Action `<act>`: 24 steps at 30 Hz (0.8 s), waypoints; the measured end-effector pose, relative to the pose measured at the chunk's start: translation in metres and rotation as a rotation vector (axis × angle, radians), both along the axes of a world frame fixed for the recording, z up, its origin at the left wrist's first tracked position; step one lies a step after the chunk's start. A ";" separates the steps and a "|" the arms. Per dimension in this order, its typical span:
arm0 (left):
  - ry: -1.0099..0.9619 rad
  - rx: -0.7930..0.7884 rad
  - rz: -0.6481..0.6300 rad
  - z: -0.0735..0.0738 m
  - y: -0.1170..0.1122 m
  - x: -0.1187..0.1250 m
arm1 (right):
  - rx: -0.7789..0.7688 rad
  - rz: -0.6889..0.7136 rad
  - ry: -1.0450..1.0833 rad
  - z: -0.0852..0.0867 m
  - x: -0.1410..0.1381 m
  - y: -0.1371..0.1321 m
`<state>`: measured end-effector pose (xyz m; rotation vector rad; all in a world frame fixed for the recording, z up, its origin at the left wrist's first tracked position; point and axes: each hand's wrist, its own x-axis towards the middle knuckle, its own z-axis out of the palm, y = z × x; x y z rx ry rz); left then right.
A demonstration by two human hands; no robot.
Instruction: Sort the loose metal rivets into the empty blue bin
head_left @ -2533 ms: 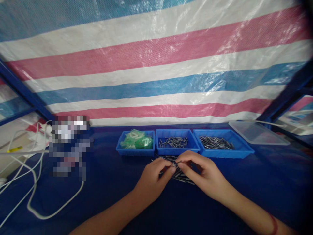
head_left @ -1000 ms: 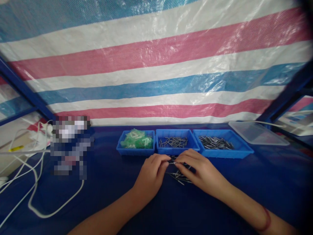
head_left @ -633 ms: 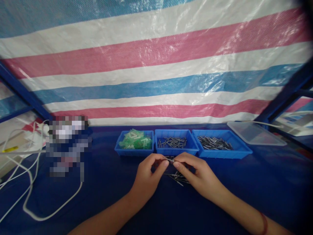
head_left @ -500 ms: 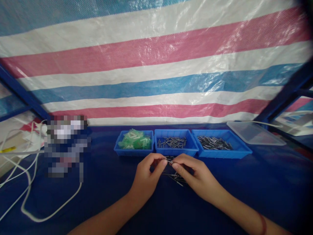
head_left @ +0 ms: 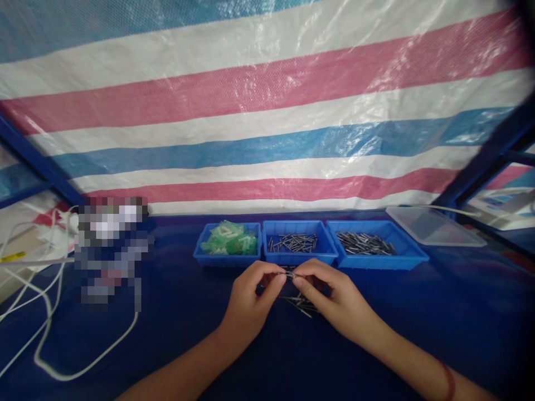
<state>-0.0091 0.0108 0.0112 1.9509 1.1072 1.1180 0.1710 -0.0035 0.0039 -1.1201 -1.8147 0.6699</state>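
Note:
My left hand point(head_left: 253, 292) and my right hand point(head_left: 332, 298) meet fingertip to fingertip over the table, in front of the middle bin. Each pinches, between thumb and forefinger, one end of a thin metal rod point(head_left: 289, 274); its exact kind is too small to tell. Just beneath lies a loose pile of thin metal rods point(head_left: 304, 305), partly covered by my right hand. Beyond my hands, three blue bins stand in a row. Green plastic pieces point(head_left: 229, 238) fill the left one. Short metal rods point(head_left: 295, 243) lie in the middle one, and longer dark rods point(head_left: 363, 243) in the right one.
A clear plastic lid point(head_left: 437, 225) rests at the back right of the dark blue table point(head_left: 175, 328). White cables point(head_left: 45, 356) loop over the left side, beside a blurred-out patch. A striped tarp point(head_left: 267, 133) hangs behind, between blue frame posts point(head_left: 493, 167).
Both hands hold nearly the same place and pinch. A little more of the rod shows between the fingertips now. The view has shifted very slightly.

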 end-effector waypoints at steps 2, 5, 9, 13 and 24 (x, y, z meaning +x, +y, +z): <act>0.002 0.004 -0.005 0.000 0.000 0.000 | 0.003 -0.010 0.006 0.001 0.000 0.000; 0.010 0.005 -0.011 0.000 0.000 -0.001 | 0.019 -0.028 0.018 0.001 0.001 0.000; 0.090 -0.008 -0.042 -0.001 0.001 -0.002 | 0.089 -0.036 0.000 0.002 0.003 -0.001; 0.234 0.007 -0.148 -0.003 0.002 -0.001 | 0.192 0.001 -0.115 0.009 0.006 -0.003; 0.777 0.224 -0.200 0.003 0.003 -0.012 | 0.075 -0.790 -0.408 0.014 0.102 0.038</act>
